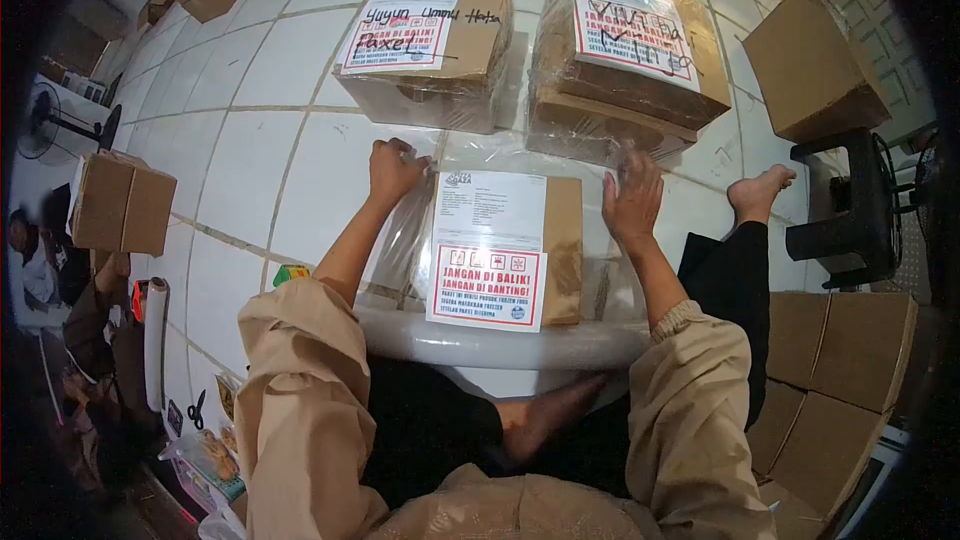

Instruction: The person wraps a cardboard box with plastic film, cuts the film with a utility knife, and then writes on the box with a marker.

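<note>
Head view looks down on a white tiled floor (pixel 250 170), where the labelled box (pixel 562 240) lies under clear plastic film (pixel 480 155). At the box's far left corner the left hand (pixel 393 170) clutches the film. At its far right corner the right hand (pixel 632 202) presses the film flat, fingers spread. Two wrapped boxes (pixel 430 50) sit beyond the box. The film roll (pixel 500 345) lies along its near edge, and plain cartons (pixel 840 340) stand to its right.

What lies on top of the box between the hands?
A white shipping label, a red-bordered sticker and clear film lie on the box; the left hand grips it, the right hand presses it. Contents are hidden.
</note>
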The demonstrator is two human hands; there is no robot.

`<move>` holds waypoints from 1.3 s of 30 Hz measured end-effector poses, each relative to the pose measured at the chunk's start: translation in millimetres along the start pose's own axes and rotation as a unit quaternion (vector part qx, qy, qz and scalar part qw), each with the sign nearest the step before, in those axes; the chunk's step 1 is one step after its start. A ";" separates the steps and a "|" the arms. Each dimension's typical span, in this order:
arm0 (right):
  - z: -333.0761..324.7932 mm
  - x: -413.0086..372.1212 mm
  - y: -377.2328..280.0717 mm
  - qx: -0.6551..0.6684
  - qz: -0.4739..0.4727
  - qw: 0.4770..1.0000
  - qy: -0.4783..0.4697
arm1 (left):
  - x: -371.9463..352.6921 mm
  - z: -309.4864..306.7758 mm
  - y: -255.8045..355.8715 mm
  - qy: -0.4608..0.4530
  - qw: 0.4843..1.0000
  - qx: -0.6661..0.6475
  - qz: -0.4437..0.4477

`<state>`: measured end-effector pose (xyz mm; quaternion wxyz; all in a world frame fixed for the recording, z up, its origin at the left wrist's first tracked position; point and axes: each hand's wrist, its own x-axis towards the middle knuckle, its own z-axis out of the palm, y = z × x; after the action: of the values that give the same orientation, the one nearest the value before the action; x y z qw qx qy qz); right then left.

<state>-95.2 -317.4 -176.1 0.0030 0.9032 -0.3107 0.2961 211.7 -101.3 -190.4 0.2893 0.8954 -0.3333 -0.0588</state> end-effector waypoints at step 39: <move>2.4 29.6 -39.6 0.460 0.231 0.753 -0.411 | 28.2 -5.9 88.5 -0.569 0.808 -0.123 -0.090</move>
<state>-53.0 -302.5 -155.1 -0.6087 0.7314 -0.3074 -0.0043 185.3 -170.3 -133.8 0.1490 0.6849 -0.3463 -0.6235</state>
